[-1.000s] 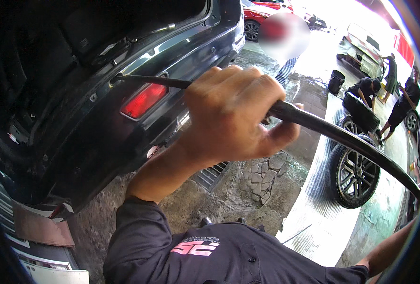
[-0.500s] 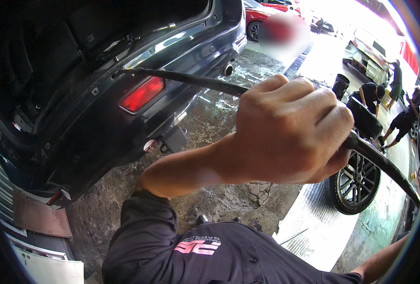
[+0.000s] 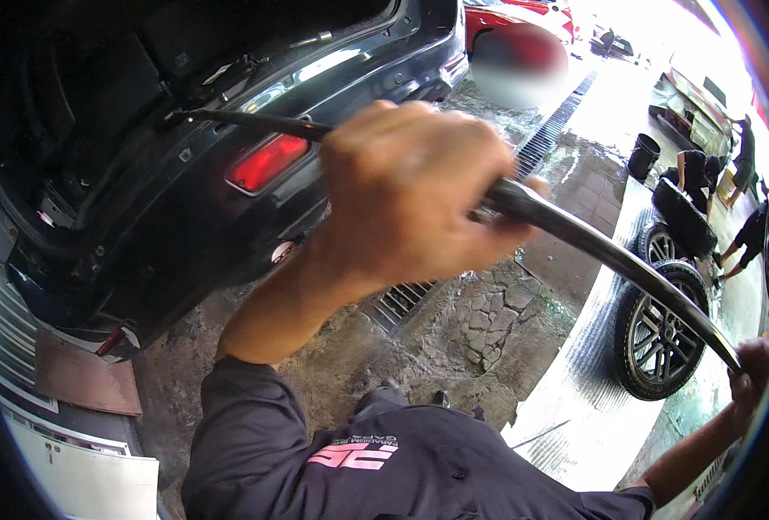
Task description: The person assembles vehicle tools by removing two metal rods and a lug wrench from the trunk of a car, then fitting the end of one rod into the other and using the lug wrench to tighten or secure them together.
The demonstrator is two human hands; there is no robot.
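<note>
My left hand (image 3: 415, 186) is closed in a fist around a long black rubber weatherstrip (image 3: 605, 247), and is slightly blurred by motion. From the fist the strip runs left over the red tail light (image 3: 267, 165) to the rim of the dark car's open trunk (image 3: 181, 156), where its far end touches or lies very near the edge. On the other side it slopes down to the right rim of the view. There my right hand (image 3: 752, 377) has its fingers closed on the strip, partly cut off by the dark edge of the picture.
Two wheels (image 3: 661, 334) stand on a silvery mat (image 3: 566, 407) at the right. A black bucket (image 3: 644, 156) and bending people (image 3: 700, 178) are farther back. A floor drain (image 3: 402, 303) lies beyond my torso; white panels (image 3: 90, 468) sit at the lower left.
My left hand has moved left, toward the trunk, with the strip in it. The strip's far end reaches farther left along the trunk rim. My right hand has come into view on the strip.
</note>
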